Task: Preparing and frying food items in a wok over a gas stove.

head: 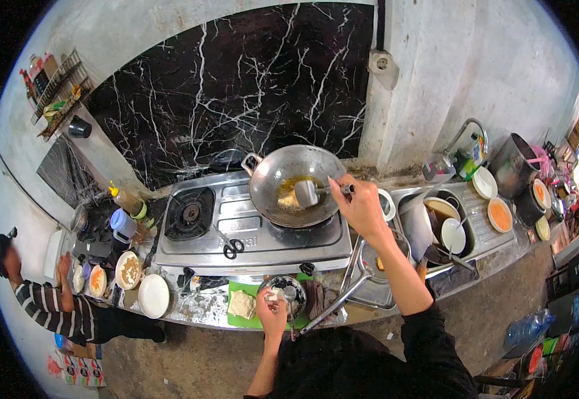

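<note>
My right hand [361, 207] grips the handle of a metal spatula [307, 193], whose blade is down in the wok [269, 187]. Oil and a golden piece of food [288, 200] lie at the bottom of the wok, partly hidden by the blade. The wok sits over the right burner of a steel gas stove [244, 199]. In front of the stove, my left hand [272, 314] holds a small whitish piece of food [273, 295] at the left side of a dark bowl [297, 294]. Pale folded dough or wrappers [242, 304] rest on a green board [233, 321] beside that hand.
Scissors [232, 248] lie on the stove. A long-handled strainer [337, 304] spans a metal tray [362, 294] under my right arm. Further right, dishes fill the sink [461, 204]. An empty white plate [153, 297] is at left, near a person in a striped shirt [55, 311].
</note>
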